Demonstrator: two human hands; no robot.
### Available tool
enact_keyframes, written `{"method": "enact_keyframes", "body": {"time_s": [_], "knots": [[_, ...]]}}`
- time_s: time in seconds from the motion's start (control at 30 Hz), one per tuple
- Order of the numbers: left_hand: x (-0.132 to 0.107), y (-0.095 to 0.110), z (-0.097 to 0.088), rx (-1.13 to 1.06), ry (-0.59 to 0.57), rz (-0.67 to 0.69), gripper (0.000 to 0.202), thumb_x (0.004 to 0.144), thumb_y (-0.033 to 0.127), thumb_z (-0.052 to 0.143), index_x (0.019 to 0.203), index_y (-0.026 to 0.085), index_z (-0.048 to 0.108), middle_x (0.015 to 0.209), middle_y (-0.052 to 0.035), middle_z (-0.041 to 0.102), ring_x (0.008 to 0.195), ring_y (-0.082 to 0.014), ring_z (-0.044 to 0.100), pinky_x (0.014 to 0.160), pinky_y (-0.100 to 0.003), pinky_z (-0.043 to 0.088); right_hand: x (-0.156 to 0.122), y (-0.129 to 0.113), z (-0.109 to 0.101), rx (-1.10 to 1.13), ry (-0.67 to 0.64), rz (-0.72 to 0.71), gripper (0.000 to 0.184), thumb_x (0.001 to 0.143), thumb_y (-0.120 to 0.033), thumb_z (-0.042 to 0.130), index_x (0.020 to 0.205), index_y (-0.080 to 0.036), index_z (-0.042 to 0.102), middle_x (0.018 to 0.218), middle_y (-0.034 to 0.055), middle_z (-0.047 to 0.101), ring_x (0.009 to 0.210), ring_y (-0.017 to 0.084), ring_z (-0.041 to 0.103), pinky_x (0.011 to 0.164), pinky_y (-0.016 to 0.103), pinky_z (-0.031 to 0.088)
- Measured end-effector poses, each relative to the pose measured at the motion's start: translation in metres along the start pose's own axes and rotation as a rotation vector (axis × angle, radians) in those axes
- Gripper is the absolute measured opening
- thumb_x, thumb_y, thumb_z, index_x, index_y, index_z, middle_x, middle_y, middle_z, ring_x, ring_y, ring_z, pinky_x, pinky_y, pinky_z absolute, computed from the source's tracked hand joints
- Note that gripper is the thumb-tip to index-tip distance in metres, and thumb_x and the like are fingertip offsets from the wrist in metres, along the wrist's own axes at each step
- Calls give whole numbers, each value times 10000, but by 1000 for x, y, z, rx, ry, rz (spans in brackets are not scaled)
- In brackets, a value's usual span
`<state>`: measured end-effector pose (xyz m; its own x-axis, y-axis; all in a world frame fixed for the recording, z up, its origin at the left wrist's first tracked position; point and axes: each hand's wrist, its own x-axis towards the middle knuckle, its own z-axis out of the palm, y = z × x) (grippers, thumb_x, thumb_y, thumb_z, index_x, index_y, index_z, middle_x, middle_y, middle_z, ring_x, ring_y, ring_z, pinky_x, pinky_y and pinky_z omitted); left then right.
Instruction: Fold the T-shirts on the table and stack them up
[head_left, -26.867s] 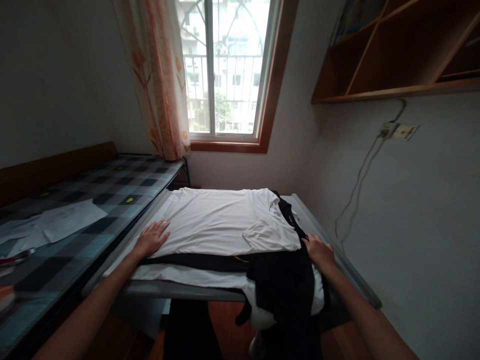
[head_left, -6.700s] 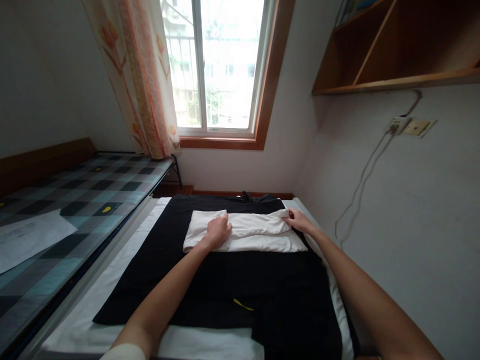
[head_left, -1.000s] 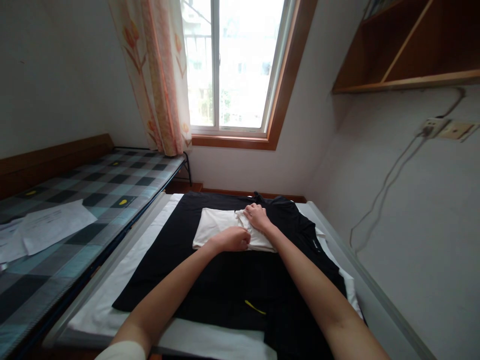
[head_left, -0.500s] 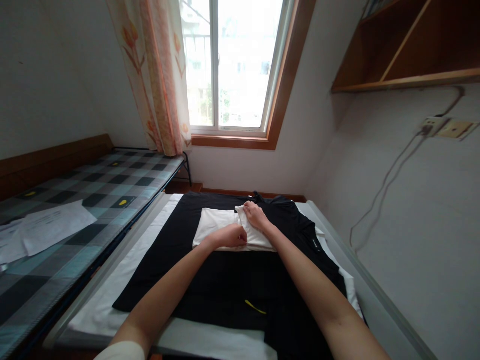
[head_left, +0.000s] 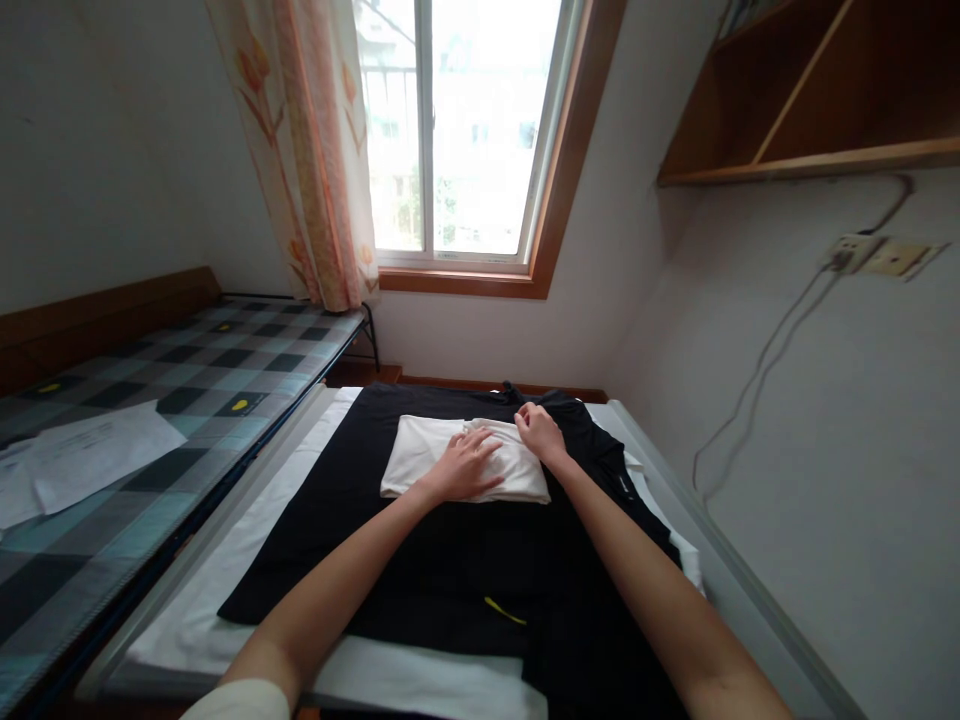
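Left hand (head_left: 466, 466) rests, fingers spread, on folded white cloth (head_left: 420, 458); right hand (head_left: 540, 432) curls at its far edge, pinch unclear; light, even smoothing should serve best.

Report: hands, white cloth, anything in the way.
Left hand spread on white cloth. Right hand at its far right corner. Cloth folded, atop black shirt. No obstruction seen.

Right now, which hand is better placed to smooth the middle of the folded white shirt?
Probably the left hand: it lies spread over the middle of the white shirt, while the right hand is at the shirt's far right corner, with its fingers bent.
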<state>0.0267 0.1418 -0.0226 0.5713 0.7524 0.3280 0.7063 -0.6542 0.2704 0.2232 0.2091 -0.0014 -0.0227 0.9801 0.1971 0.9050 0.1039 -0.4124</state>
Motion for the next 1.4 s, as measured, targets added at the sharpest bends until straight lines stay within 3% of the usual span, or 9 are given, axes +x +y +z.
{"method": "enact_keyframes", "body": {"time_s": [0.13,0.3,0.47,0.63,0.77,0.93,1.13,1.3,1.4], "knots": [[-7,-10,11,13,-170,8,792,844,677,435,1483,228,306,1543,-135,306,1424,-310,249,1147,-536,130,-8,22,-5,-20,-228,142,337,887,-487,491,819,-189,633,872,125,693,839,265,660,695,321,467],[-5,-12,9,14,-170,-1,775,843,688,425,1469,237,340,1542,-123,312,1427,-300,248,1152,-506,158,-16,23,-2,219,-394,274,399,825,-539,568,709,-161,618,735,127,684,657,241,650,523,287,474],[-1,-14,8,82,41,-97,638,911,628,340,1431,263,398,1554,-88,296,1447,-271,196,1148,-498,182,-22,19,2,313,-284,183,272,842,-417,595,874,-147,605,962,134,701,841,234,663,665,266,487],[-2,-21,11,111,-78,-101,792,832,713,417,1438,204,394,1524,-151,339,1426,-306,248,1147,-536,168,-31,21,10,179,-207,97,265,866,-358,577,1049,-171,535,1038,139,686,942,256,651,754,288,453],[-1,-23,1,66,-47,-134,745,864,707,345,1442,238,389,1561,-115,271,1441,-297,208,1143,-513,202,-30,30,3,186,-127,64,197,876,-331,556,1019,-195,540,995,115,693,918,246,651,738,278,436],[2,-23,-10,63,7,-103,650,910,653,300,1455,302,359,1560,-61,289,1454,-274,167,1156,-521,159,-19,68,-26,209,-32,35,224,833,-358,607,978,-193,562,963,86,689,859,217,641,742,276,438],[-6,-21,8,87,-122,-7,694,875,673,368,1454,292,372,1537,-77,336,1442,-308,199,1157,-538,114,-25,107,-33,119,-94,129,220,788,-387,645,848,-190,569,812,43,662,749,204,608,678,277,443],[-7,-20,10,19,-107,-19,664,858,648,444,1419,294,429,1523,-72,364,1438,-303,213,1163,-522,129,-21,97,-45,153,-130,184,233,765,-378,677,837,-170,599,859,60,666,800,201,604,678,264,452],[1,-22,0,-161,18,-101,542,871,600,470,1272,255,587,1453,-83,461,1400,-297,302,1154,-493,207,-14,70,-66,269,-199,241,273,786,-410,656,882,-156,623,854,69,672,768,189,610,632,252,463]]}}
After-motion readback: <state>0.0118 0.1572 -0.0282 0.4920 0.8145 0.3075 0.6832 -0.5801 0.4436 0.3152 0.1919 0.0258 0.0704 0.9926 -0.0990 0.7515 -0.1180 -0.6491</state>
